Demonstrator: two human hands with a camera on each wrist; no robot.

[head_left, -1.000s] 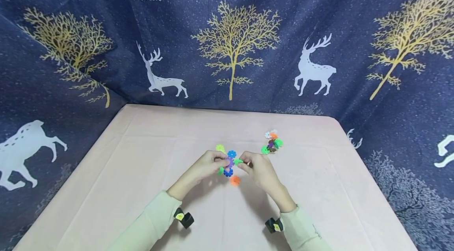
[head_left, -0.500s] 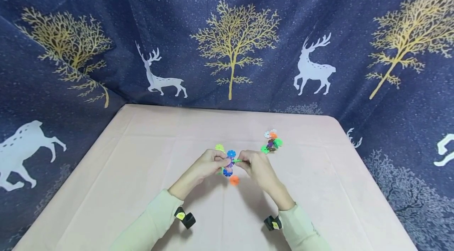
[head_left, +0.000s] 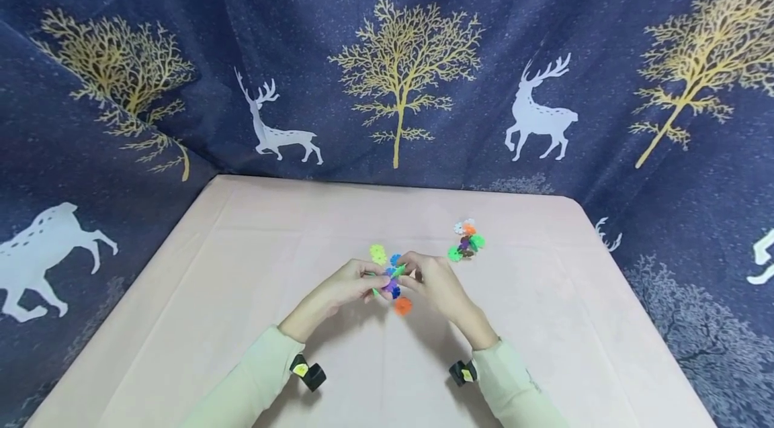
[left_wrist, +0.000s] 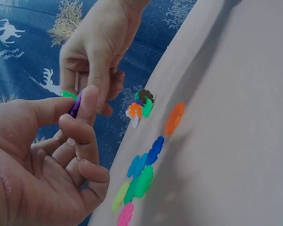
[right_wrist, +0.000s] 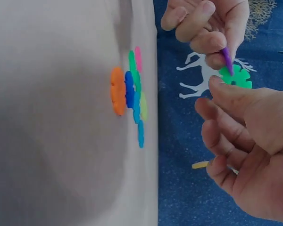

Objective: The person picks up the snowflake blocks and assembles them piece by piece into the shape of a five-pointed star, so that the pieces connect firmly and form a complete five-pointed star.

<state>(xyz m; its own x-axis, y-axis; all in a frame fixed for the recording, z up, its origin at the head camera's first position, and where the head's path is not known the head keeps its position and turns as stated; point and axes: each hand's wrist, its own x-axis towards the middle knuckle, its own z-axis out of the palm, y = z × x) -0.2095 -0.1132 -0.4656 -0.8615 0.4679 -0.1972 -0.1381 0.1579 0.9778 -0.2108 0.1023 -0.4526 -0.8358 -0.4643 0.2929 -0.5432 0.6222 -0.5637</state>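
Observation:
My left hand point(head_left: 347, 285) pinches a purple notched plastic disc point(right_wrist: 227, 60) between thumb and fingers. Held by my right hand point(head_left: 440, 283), thumb against it, is a bright green notched disc point(right_wrist: 239, 77). In the right wrist view the two discs stand crosswise, the purple one's edge meeting the green one. Fingers cover much of the purple disc point(left_wrist: 75, 109) in the left wrist view, and only a sliver of the green disc point(left_wrist: 69, 95) shows there. Both hands are raised over the table, above several loose discs.
Beneath the hands lie an orange disc point(head_left: 403, 306), a yellow-green disc point(head_left: 377, 253), a dark blue disc point(left_wrist: 154, 150), a pink disc point(left_wrist: 125, 215) and other green and blue ones. A mixed pile point(head_left: 465, 241) sits farther back right on the pink-covered table point(head_left: 272, 213).
My right hand has shifted slightly left, bringing the green disc onto the purple disc, where it earlier stuck out to the right. The green disc has turned to a slant.

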